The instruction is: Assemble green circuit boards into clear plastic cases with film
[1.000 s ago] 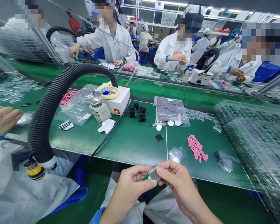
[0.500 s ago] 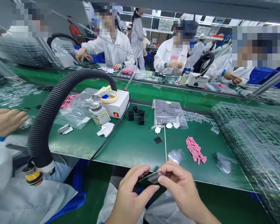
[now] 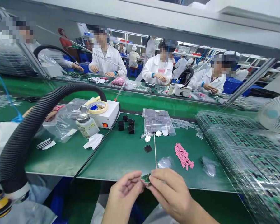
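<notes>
Close to the bench's front edge, a small green circuit board (image 3: pixel 145 178) sits between my two hands. My left hand (image 3: pixel 126 189) pinches its left end between thumb and fingers, with a bit of pink showing there. On the other end, the fingers of my right hand (image 3: pixel 169 189) are closed and cover much of the board. Just beyond my hands lies a crumpled clear plastic bag (image 3: pixel 165 162). Pink strips (image 3: pixel 183 156) are heaped to the right of it, and one black square piece (image 3: pixel 148 148) lies to the left.
Stacked clear trays (image 3: pixel 245 161) of boards fill the right side. A bag of grey parts (image 3: pixel 156 121), black blocks (image 3: pixel 127 124), a bottle (image 3: pixel 86 125), a white box (image 3: pixel 107 115) with tape and a black hose (image 3: pixel 25 130) stand about. Co-workers sit across the bench.
The board has been turned between my hands, now showing a green face and a pink bit on the left. The head view has shifted, bringing a fan in at right. The neighbour's hand at left has moved.
</notes>
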